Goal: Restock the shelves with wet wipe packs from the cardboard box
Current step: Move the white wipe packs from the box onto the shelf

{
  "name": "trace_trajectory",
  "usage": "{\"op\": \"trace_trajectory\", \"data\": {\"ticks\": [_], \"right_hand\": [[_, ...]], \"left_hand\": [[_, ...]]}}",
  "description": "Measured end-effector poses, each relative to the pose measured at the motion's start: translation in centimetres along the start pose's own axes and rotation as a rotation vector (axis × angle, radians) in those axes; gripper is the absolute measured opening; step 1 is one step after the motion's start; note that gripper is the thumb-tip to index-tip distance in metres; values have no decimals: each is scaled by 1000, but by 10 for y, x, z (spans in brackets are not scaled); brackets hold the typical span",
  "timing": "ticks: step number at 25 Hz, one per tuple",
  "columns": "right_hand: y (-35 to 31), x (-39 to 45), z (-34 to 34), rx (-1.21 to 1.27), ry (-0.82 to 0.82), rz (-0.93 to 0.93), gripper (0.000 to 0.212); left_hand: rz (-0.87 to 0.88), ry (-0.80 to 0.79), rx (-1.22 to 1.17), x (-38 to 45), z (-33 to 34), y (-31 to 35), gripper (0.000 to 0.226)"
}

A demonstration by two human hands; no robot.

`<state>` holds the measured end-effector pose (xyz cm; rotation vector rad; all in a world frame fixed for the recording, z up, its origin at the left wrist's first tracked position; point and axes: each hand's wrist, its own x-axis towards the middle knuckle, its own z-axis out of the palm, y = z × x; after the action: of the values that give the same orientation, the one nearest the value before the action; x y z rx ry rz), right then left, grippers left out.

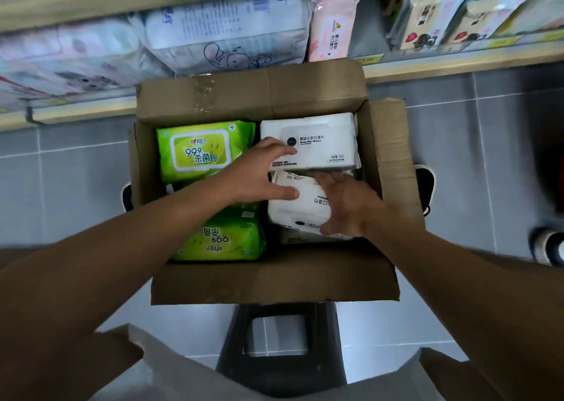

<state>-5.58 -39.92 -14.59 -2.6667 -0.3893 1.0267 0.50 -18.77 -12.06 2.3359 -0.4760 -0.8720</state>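
Grips the near white pack (294,214) with the right hand (351,205), likely to lift it out. Lays the left hand (259,176), fingers spread and uncurled, across it and the far white pack (323,149) (printed "Baby Wet Wipes"). Keeps the cardboard box (274,281) on a stool (323,339), close under the shelves (427,62). Shows "99.9" on the green packs (198,153).

Left hand (259,176) splayed wide and flat; right hand (345,205) curled, seemingly in a grip.

"99.9" on green wipe pack (200,153), "Baby Wet Wipes" on white wipe pack (317,141)
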Motion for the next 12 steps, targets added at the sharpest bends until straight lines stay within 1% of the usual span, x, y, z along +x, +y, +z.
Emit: {"op": "trace_trajectory", "data": {"ticks": [1,2,4,6,9,12], "right_hand": [[2,-1,1,-29,-7,10,106],[3,-3,2,-51,-14,8,106],[4,-6,3,-96,-23,-23,105],[3,-10,6,-131,-40,-49,104],[2,-19,14,-169,8,-74,99],[4,-24,16,-202,29,-95,96]], "left_hand": [[1,67,-1,10,-6,-2,72],[1,106,48,23,-10,-4,69],[-11,74,205,49,-9,-7,72],[-51,17,344,68,1,-10,83],[-192,44,493,77,12,-8,103],[-224,53,528,75,13,-5,100]]}}
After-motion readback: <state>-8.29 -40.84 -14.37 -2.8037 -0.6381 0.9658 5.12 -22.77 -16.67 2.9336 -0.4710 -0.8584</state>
